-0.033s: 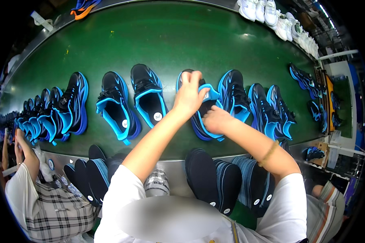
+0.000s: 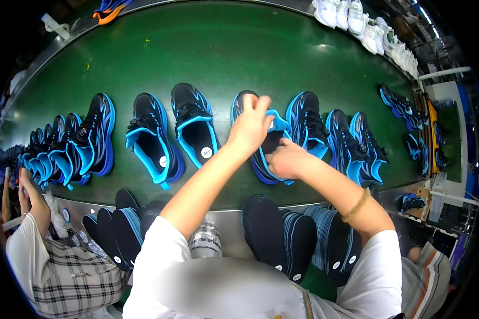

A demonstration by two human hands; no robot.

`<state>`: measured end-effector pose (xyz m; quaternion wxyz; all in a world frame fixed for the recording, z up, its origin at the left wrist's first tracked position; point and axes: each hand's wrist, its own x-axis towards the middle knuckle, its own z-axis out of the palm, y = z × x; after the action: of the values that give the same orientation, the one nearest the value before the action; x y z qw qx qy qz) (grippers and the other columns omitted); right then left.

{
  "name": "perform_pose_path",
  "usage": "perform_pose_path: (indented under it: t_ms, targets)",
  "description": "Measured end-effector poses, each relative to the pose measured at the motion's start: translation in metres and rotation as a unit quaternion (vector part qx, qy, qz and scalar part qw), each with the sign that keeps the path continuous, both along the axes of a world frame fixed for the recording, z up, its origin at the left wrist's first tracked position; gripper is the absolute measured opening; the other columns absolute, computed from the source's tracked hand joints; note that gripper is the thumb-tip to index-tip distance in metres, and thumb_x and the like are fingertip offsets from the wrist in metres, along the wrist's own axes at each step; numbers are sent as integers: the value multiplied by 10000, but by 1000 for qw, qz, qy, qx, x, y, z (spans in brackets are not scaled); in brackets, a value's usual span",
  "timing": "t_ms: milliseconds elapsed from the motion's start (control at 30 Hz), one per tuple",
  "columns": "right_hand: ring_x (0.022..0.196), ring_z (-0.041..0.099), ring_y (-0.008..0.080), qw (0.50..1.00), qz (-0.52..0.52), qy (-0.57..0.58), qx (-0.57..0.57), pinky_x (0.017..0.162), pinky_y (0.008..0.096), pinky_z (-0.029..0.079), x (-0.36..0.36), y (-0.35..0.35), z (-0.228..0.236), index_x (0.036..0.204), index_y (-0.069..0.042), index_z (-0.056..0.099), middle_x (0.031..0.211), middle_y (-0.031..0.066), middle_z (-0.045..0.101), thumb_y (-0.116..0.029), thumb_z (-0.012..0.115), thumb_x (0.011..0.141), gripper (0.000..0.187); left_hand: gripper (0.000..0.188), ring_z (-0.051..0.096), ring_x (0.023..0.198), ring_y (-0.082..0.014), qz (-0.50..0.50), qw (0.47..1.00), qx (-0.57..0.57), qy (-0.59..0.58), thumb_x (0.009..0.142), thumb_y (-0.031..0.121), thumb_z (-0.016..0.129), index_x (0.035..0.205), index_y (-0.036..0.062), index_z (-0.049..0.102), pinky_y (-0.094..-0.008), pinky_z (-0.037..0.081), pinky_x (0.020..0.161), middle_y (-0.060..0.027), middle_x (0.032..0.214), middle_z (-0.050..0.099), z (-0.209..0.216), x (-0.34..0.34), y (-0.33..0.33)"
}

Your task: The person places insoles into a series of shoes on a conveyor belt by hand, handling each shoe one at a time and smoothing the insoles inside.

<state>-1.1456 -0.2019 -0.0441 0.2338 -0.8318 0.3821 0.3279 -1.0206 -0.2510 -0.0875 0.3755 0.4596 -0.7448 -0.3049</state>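
Black-and-blue sneaker (image 2: 270,140), long axis running away from the person, toe far and slightly leftward, left hand (image 2: 250,128) pinching its tongue (image 2: 278,121), right hand (image 2: 288,160) curled into it, grip's closure hidden

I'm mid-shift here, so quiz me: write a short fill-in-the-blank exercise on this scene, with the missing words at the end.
1. The work surface is coloured ____.
2. The left hand and right hand are at the same shoe, whose collar lining is bright ____.
3. The band is worn on the same arm as the ____ hand.
4. The row of shoes at the picture's upper right is mostly ____.

Missing words: green; blue; right; white.
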Motion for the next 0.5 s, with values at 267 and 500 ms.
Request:
perform_pose_path:
  t_ms: [267,500]
  targets:
    - [901,548,283,915,-215,-262,-220,987,439,278,-19,54,-15,872,12,559,826,145,579,-293,498,807,318,313,596,640,-303,-115,940,-128,-295,672,103,615,922,35,441,-396,507,546,-156,959,471,11,-19,5]
    - [976,498,332,852,-357,-297,-241,810,406,427,-17,141,-4,957,-44,600,1066,160,489,-134,614,770,208,226,588,613,-289,-165,940,-192,-229,728,116,577,880,30,433,-384,485,523,-177,955,498,30,9,44]
